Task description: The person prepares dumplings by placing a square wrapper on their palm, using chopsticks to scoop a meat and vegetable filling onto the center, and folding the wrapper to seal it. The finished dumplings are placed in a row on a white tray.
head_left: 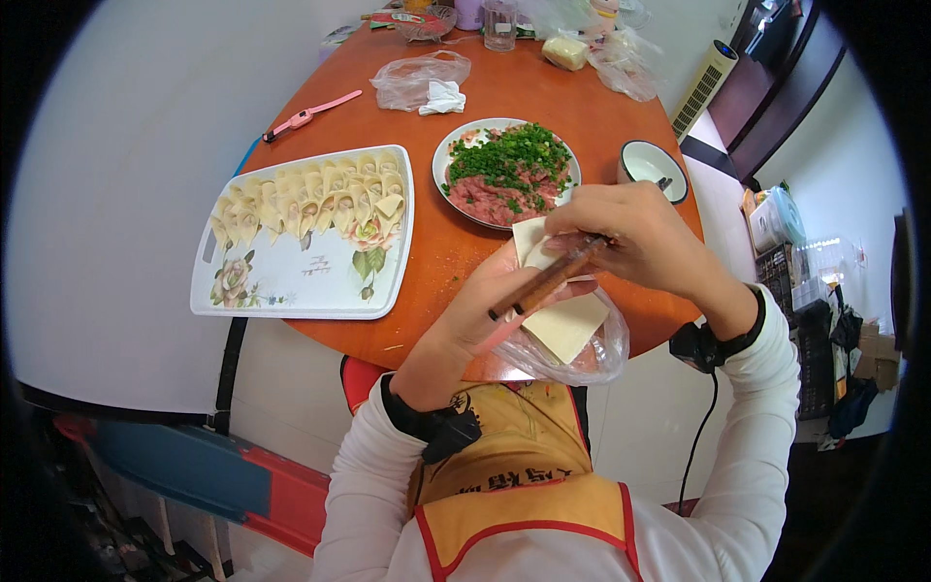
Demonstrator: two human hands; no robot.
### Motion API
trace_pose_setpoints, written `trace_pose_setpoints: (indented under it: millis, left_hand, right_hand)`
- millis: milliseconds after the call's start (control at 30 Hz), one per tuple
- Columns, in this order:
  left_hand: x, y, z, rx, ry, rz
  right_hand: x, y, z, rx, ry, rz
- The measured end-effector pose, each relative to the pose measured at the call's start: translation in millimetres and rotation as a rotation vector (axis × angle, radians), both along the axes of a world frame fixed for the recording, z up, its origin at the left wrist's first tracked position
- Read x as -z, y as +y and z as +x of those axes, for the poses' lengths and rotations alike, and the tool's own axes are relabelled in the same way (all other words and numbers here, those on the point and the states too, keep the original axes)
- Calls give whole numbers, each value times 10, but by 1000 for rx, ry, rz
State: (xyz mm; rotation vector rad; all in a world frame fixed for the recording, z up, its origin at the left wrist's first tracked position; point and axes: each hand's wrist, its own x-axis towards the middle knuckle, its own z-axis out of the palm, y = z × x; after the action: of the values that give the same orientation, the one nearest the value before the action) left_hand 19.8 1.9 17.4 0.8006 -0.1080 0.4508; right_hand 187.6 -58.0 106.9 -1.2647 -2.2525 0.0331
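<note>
My left hand (473, 308) holds a square wonton wrapper (525, 236), palm up under it. Over it, my right hand (635, 231) grips a pair of brown chopsticks (546, 283), their thick ends pointing down-left, and its fingers touch the wrapper. Any filling on the wrapper is hidden by the fingers. Below my hands, a stack of wrappers (564, 332) lies on a clear plastic bag (609, 355). Just beyond stands a plate (438, 163) of minced meat (490, 199) topped with chopped green onion (514, 155). Several folded wontons (315, 197) sit in rows on a white flowered tray (308, 274) at the left.
A white dark-rimmed bowl (645, 155) with a utensil stands right of the plate. Farther back lie a pink-strapped watch (305, 118), a crumpled plastic bag (412, 78), a white tissue (443, 98) and a glass (499, 27). A tower fan (705, 87) stands beyond the table's right edge.
</note>
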Motion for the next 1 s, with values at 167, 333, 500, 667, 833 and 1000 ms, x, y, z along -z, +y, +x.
trace_pose_setpoints:
  millis: [167,333,500,667,833,1000]
  left_hand:
    - [-60,-64,35,-48,174,74]
    - [-31,-91,50,-99,230,139]
    - [-159,-10,79,102,410,299]
    - [-181,-72,107,63,397,160]
    - [-142,-14,126,-14,284,-97]
    - [-77,-17,180,38,196,-241]
  right_hand:
    - [-95,56,-42,28,8,-128]
    - [-130,84,-29,96,35,-266]
    - [-200,-33,22,91,5,-383]
    - [-175,-200,698,454,63,-288]
    - [62,-270,1380,946,-467,-287]
    - [277,-72,1594,887,-699,-327]
